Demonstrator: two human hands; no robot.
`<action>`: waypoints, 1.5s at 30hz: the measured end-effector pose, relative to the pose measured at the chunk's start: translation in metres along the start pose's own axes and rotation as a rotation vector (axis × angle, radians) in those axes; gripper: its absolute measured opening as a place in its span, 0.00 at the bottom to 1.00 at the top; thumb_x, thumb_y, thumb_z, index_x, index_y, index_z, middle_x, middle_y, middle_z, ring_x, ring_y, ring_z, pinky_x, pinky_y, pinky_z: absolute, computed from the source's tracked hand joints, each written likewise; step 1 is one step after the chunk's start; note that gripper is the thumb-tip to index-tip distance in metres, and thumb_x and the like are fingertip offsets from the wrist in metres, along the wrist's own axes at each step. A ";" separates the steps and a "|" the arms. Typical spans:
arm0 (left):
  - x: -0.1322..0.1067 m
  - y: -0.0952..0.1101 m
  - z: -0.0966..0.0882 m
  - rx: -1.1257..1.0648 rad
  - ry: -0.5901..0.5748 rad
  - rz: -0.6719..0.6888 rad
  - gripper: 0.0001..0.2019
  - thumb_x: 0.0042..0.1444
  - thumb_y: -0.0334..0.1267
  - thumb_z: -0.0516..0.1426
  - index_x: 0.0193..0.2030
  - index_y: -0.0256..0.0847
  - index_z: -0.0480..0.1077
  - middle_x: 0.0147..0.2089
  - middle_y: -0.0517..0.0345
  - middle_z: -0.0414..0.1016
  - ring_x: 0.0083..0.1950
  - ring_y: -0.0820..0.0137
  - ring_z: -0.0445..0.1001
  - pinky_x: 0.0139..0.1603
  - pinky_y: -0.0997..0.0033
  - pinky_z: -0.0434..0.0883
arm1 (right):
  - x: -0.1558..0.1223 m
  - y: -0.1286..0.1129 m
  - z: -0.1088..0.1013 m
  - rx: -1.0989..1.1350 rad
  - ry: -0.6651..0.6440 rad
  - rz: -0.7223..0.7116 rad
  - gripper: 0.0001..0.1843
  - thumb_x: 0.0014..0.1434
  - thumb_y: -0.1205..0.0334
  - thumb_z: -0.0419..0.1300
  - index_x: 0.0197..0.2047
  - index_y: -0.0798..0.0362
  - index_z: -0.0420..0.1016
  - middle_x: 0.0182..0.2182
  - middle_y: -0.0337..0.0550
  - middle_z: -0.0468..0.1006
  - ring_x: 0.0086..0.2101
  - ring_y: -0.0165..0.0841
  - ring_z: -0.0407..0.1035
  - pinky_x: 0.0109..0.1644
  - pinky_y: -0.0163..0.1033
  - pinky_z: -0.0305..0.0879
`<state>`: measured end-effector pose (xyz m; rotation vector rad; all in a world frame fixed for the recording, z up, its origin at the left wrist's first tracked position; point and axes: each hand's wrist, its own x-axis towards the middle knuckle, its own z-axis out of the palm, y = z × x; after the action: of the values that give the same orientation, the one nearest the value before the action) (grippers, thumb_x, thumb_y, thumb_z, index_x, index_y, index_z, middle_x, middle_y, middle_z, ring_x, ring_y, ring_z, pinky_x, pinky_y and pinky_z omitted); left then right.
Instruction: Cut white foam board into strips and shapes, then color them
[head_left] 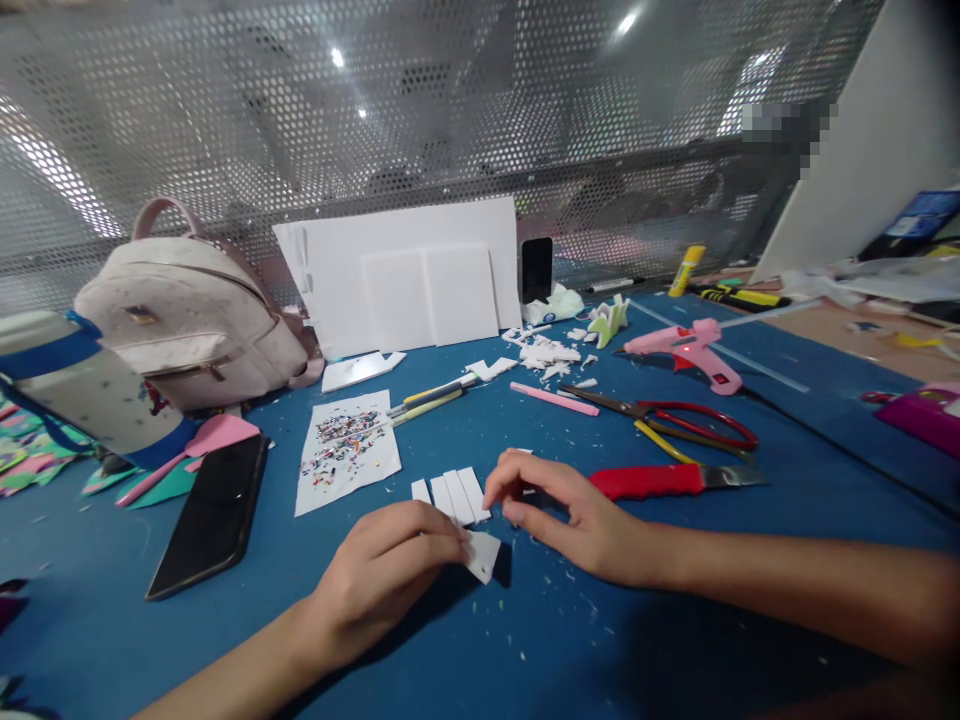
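Observation:
My left hand [382, 580] is closed in a pinch on a small white foam piece [482, 554] just above the blue table cover. My right hand [570, 515] hovers beside it with fingers curled and apart, its fingertips near a row of white foam strips [454, 495] lying side by side; nothing shows in it. A red-handled knife [667, 481] lies just behind the right hand.
A black phone [214, 512] lies at left near a pale backpack [191, 315]. A paper with coloured bits [346, 448], pencils, red scissors [675, 415], a pink glue gun [690, 350] and white foam boards [409, 275] sit further back.

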<state>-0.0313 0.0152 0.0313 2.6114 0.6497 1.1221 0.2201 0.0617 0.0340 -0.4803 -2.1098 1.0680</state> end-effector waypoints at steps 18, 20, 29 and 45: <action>0.001 0.001 0.000 0.051 0.003 0.016 0.09 0.67 0.26 0.53 0.48 0.35 0.73 0.43 0.50 0.77 0.45 0.70 0.78 0.47 0.72 0.76 | 0.004 0.000 0.002 0.088 0.063 0.053 0.09 0.59 0.77 0.64 0.35 0.53 0.79 0.31 0.38 0.78 0.32 0.27 0.73 0.37 0.32 0.68; 0.002 0.001 0.001 0.064 0.009 0.022 0.08 0.67 0.26 0.53 0.48 0.35 0.73 0.42 0.50 0.77 0.45 0.70 0.78 0.47 0.72 0.76 | 0.004 -0.001 0.002 0.093 0.067 0.047 0.09 0.61 0.77 0.62 0.36 0.54 0.79 0.32 0.39 0.77 0.33 0.27 0.73 0.38 0.33 0.69; -0.001 0.012 -0.027 0.279 -0.153 0.225 0.15 0.69 0.27 0.48 0.53 0.32 0.74 0.51 0.46 0.80 0.53 0.63 0.77 0.60 0.60 0.72 | 0.001 -0.001 0.002 0.115 0.085 0.036 0.09 0.66 0.75 0.54 0.40 0.55 0.73 0.37 0.39 0.71 0.31 0.24 0.71 0.34 0.30 0.67; -0.044 0.015 -0.060 0.670 0.012 -0.224 0.19 0.67 0.45 0.54 0.61 0.45 0.69 0.59 0.52 0.73 0.54 0.62 0.77 0.56 0.66 0.74 | 0.001 0.000 0.001 0.090 0.061 0.004 0.11 0.63 0.78 0.53 0.40 0.54 0.73 0.36 0.40 0.72 0.28 0.24 0.67 0.34 0.32 0.65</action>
<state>-0.0975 -0.0170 0.0501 2.9345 1.4971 0.9687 0.2182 0.0619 0.0337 -0.4671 -1.9991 1.1315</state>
